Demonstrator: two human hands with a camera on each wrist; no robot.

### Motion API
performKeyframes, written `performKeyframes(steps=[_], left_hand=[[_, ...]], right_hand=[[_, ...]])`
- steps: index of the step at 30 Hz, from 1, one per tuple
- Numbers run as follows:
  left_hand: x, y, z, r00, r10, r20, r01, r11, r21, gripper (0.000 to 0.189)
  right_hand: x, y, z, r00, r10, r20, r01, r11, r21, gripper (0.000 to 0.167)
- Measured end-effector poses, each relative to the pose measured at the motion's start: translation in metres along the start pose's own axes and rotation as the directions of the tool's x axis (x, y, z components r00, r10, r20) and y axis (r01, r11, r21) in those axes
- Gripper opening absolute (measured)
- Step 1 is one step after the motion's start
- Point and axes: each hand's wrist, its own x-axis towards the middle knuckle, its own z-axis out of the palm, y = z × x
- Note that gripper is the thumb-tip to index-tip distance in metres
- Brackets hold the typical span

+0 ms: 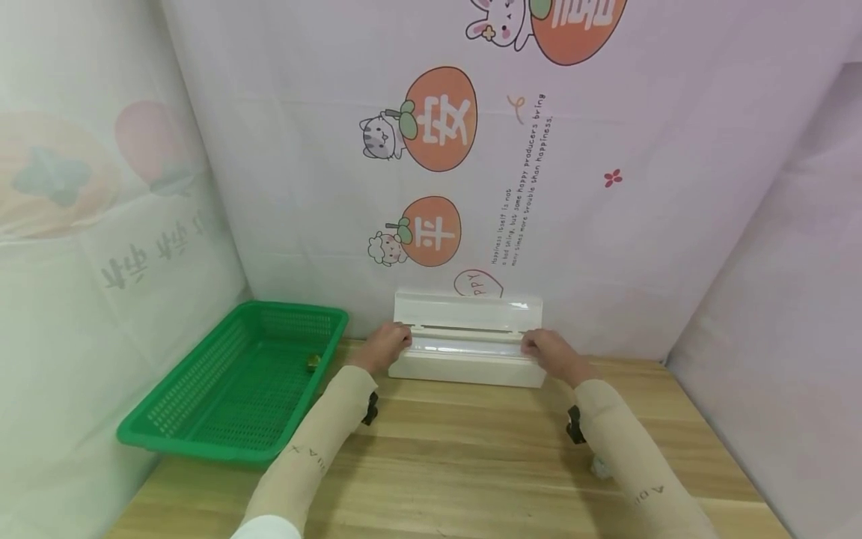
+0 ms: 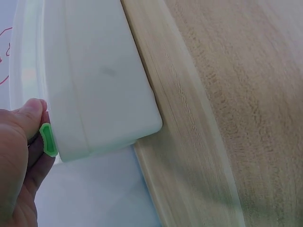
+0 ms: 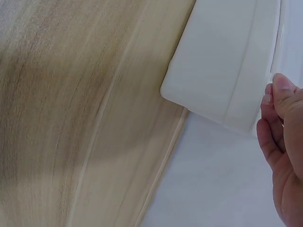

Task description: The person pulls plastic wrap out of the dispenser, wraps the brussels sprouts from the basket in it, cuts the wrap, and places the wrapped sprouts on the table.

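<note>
A long white cling film dispenser [image 1: 468, 370] stands at the back of the table with its clear lid [image 1: 465, 311] raised. Along its opening lies a shiny, see-through roll of cling film [image 1: 465, 346]. At the dispenser's left end, my left hand [image 1: 387, 346] grips the roll's end; a green end piece [image 2: 48, 140] shows between the fingers in the left wrist view. My right hand [image 1: 548, 352] pinches the opposite end with thumb and fingertips. The fingers hide what exactly is held there, and the dispenser's inside is mostly out of sight.
A green plastic basket [image 1: 202, 451] stands to the left, a small yellowish item [image 1: 313, 363] inside it. Near my right forearm a small pale object [image 1: 601, 468] lies partly hidden on the wooden table [image 1: 458, 479]. Printed cloth walls [image 1: 303, 224] enclose the back and sides.
</note>
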Motion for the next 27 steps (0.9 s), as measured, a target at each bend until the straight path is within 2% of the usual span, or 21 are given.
performKeyframes(steps=[5,11,17,23,27], left_hand=[[0.002,0.003,-0.002,1.0,0.001,-0.027,-0.001,1.0,0.023,0.013],[0.002,0.005,-0.005,1.0,-0.028,-0.013,0.028,1.0,-0.012,0.01],[0.002,0.004,-0.008,0.998,-0.061,-0.01,0.061,0.997,-0.046,0.013],[0.001,0.005,-0.015,0.998,-0.057,-0.016,0.055,0.995,-0.081,0.01],[0.0,0.009,-0.023,0.995,-0.103,0.013,0.103,0.985,-0.137,0.013]], right_hand=[[0.001,-0.002,-0.001,0.999,-0.008,-0.039,0.006,0.999,-0.032,0.014],[0.001,-0.007,-0.005,0.997,-0.059,-0.053,0.056,0.996,-0.069,0.023],[0.0,-0.009,-0.009,0.997,-0.051,-0.058,0.045,0.994,-0.101,0.017],[-0.001,-0.011,-0.017,0.996,-0.064,-0.069,0.055,0.99,-0.133,0.018],[-0.001,-0.01,-0.022,0.994,-0.076,-0.083,0.065,0.99,-0.128,0.012]])
